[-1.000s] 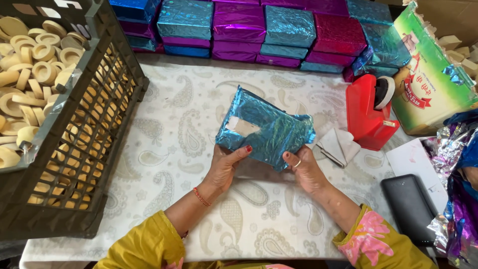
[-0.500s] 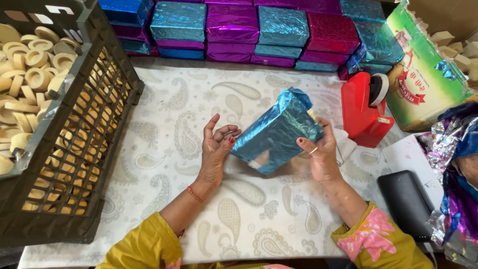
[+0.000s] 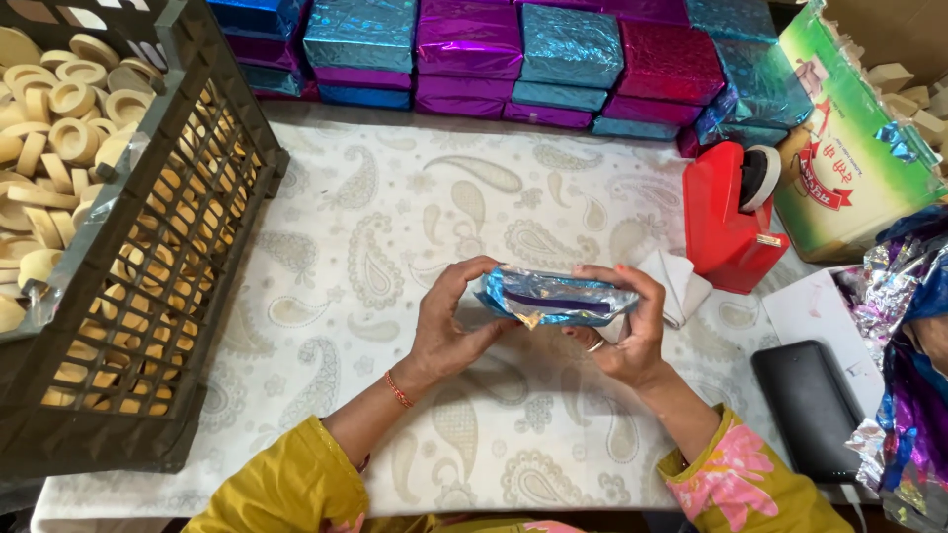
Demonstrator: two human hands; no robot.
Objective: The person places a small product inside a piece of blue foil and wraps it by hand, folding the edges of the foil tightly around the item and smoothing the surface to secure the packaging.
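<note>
Head view: both hands hold a blue foil packet (image 3: 555, 298) at frame centre, above the paisley tablecloth (image 3: 395, 247). Left hand (image 3: 449, 326) grips the packet's left end, thumb on top, fingers curled under. Right hand (image 3: 627, 331) clamps the right end, fingers over the top edge, ring visible. Packet lies edge-on to the camera, with a purple strip showing along its side and crinkled foil at the left corner.

Black crate (image 3: 148, 296) fills the left of frame, packed with pale round biscuits (image 3: 59, 109). Wrapped boxes (image 3: 513, 49), blue and purple foil, are stacked along the top edge. Red tape dispenser (image 3: 726, 222) stands right of centre, just beside the right hand. White paper (image 3: 676, 281) lies between dispenser and hand. Black phone (image 3: 810, 405) is at lower right, loose foil sheets (image 3: 904, 355) at the right edge.
</note>
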